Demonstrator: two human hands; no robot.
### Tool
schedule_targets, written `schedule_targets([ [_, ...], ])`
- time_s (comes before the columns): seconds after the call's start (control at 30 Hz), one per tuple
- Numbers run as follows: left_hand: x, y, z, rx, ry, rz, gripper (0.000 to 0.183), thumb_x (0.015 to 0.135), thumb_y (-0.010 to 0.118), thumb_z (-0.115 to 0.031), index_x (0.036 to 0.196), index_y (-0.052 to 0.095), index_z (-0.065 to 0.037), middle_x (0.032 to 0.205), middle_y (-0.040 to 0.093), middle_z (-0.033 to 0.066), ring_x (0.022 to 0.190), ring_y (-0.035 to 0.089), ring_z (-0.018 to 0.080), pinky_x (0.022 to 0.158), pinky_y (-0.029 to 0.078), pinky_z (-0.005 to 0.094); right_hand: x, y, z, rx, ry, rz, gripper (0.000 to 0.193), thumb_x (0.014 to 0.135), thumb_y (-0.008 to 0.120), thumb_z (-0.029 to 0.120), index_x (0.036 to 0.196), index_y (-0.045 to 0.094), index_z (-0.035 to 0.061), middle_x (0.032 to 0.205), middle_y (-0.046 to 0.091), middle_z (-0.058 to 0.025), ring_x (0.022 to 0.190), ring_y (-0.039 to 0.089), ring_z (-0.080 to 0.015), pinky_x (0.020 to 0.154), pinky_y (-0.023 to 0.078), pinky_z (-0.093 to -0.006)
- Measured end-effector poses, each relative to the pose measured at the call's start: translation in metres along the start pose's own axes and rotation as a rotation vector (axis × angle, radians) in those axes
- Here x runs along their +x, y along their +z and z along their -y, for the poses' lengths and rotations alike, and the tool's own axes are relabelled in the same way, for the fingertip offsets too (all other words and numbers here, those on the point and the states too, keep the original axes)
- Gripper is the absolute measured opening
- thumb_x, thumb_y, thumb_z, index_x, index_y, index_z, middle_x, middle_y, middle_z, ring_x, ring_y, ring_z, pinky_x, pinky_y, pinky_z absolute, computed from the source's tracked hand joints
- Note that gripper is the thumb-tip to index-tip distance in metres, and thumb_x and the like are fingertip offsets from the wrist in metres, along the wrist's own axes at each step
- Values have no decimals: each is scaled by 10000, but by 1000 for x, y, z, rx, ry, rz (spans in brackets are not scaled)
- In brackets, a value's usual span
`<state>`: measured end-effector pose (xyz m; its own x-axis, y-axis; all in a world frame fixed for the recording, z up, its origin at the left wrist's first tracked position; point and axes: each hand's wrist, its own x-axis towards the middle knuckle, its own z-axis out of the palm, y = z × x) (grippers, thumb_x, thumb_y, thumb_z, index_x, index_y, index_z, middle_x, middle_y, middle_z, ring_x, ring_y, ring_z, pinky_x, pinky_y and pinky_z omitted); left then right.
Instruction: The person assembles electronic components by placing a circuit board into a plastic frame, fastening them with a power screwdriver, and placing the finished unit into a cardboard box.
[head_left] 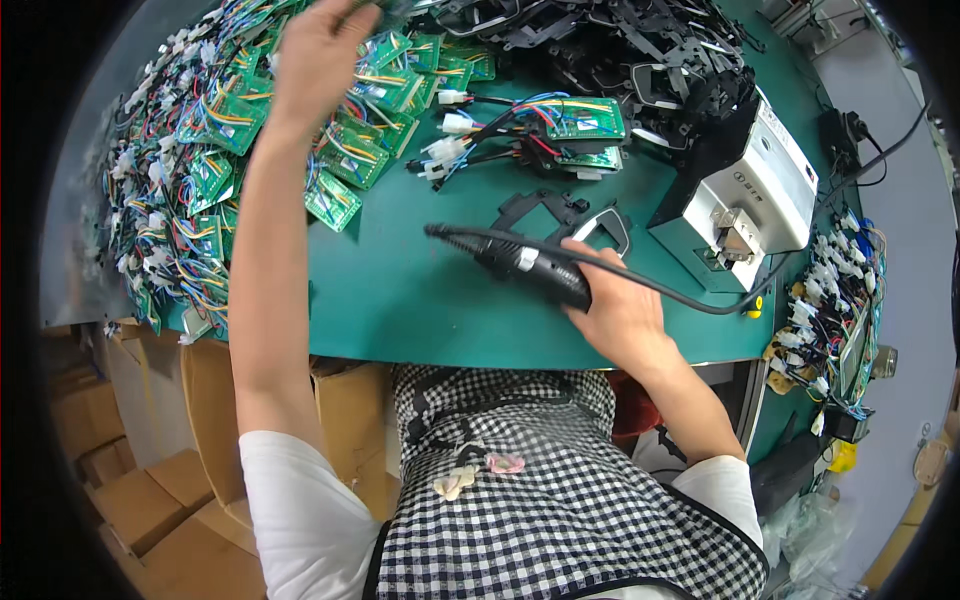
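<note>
My right hand [625,310] is wrapped round a black electric screwdriver [545,275], which lies nearly level above the table, its cord arching to the right. Just behind the screwdriver, a black plastic frame [535,208] with a silver-edged loop rests on the green mat. My left hand [325,50] reaches to the far edge of the view, over the heap of green circuit boards [355,150] with coloured wires and white plugs. Its fingers are bent together beside a dark piece at the top edge; what they hold is not clear.
Wired boards [585,118] lie in a small stack mid-table. Black plastic frames [600,45] are piled at the back. A white-and-black box-shaped machine [745,195] stands at the right, with more wired parts [835,310] beyond. Cardboard boxes [170,495] sit below left.
</note>
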<state>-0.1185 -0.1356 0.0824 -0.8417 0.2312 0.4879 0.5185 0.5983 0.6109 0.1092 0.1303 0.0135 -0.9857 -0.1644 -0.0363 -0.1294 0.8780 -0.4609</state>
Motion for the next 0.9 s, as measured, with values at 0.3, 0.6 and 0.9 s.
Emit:
schedule_targets([
  [0.3,-151,0,-48,27,-156,766,205,833,560,-106,1016,482,-53,728,535,156,658,544,314,617,414,395,-23,-55,3,1327,137,-129,639,676,671,97,1240,388,1,815,583,-103,535,568,-159,498,482,-259],
  [0.6,-201,12,-51,406,45,478,513,657,745,-154,1112,544,-30,1001,533,125,980,512,301,810,430,374,-38,14,-13,1906,337,161,439,793,627,193,1165,454,36,784,582,-130,528,576,-164,492,511,-280],
  [0.9,-214,40,-133,144,-51,271,496,690,700,-94,1141,514,2,1052,550,161,943,537,333,798,444,391,-47,-21,-18,1012,589,-29,560,699,665,105,1207,464,-19,912,597,-108,517,562,-130,484,462,-245],
])
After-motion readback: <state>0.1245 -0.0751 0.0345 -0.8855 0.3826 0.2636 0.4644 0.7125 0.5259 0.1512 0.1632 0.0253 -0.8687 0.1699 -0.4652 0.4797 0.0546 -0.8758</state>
